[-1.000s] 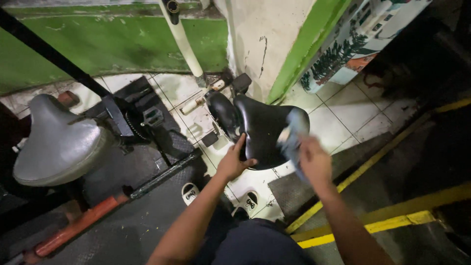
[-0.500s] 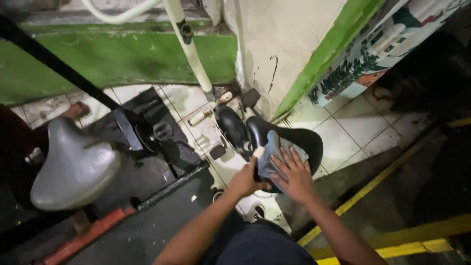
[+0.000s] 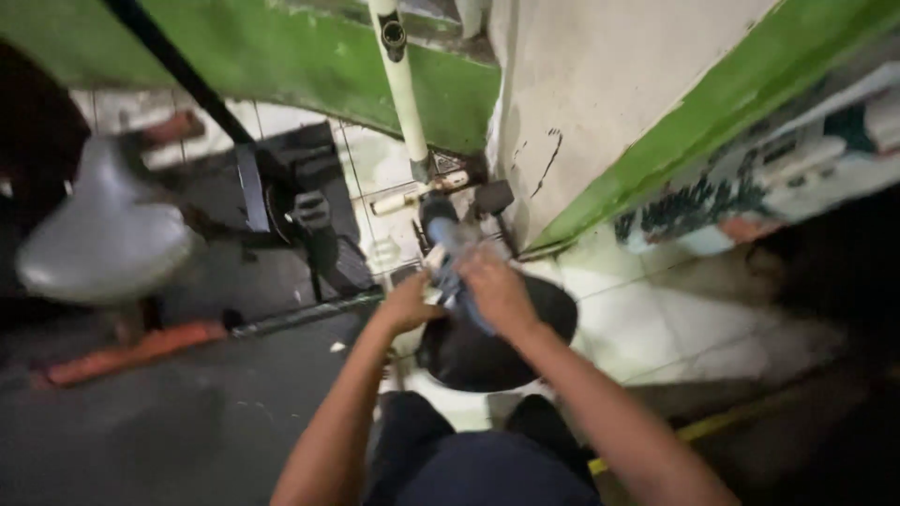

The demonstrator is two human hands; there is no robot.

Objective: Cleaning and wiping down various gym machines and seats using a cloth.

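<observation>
Black saddle (image 3: pixel 487 351) sits at centre of the frame, slightly below the middle, glossy, wide rounded rear toward the person, narrow nose pointing up the frame and mostly hidden under the hands. Frame is motion-blurred, so surface detail is soft. Right hand (image 3: pixel 497 290) presses a crumpled blue-grey cloth (image 3: pixel 457 267) onto the nose end of the saddle, fingers curled over the cloth. Left hand (image 3: pixel 410 302) is at the saddle's left front edge, touching it, fingers bent; whether it is actually clamped on cannot be told through the blur. Both forearms run in from the bottom of the frame, over the person's dark clothing (image 3: pixel 469 464).

Edges and room: right above the saddle nose a white post (image 3: pixel 401 84) rises to the top of the frame, close to a white wall corner (image 3: pixel 600 103) with a green stripe (image 3: pixel 712 122) running diagonally to the upper right. Tight there. To the right of the saddle, pale floor tiles (image 3: pixel 675 328) lie open; a yellow line (image 3: pixel 712 426) shows at lower right. To the left, a dark mat (image 3: pixel 169 412) takes up the lower left. A grey saddle (image 3: pixel 103 239) stands well apart at the left edge, with a black pedal and frame parts (image 3: pixel 305 211) between the two saddles. An orange bar (image 3: pixel 131 351) lies on the floor below the grey saddle.
</observation>
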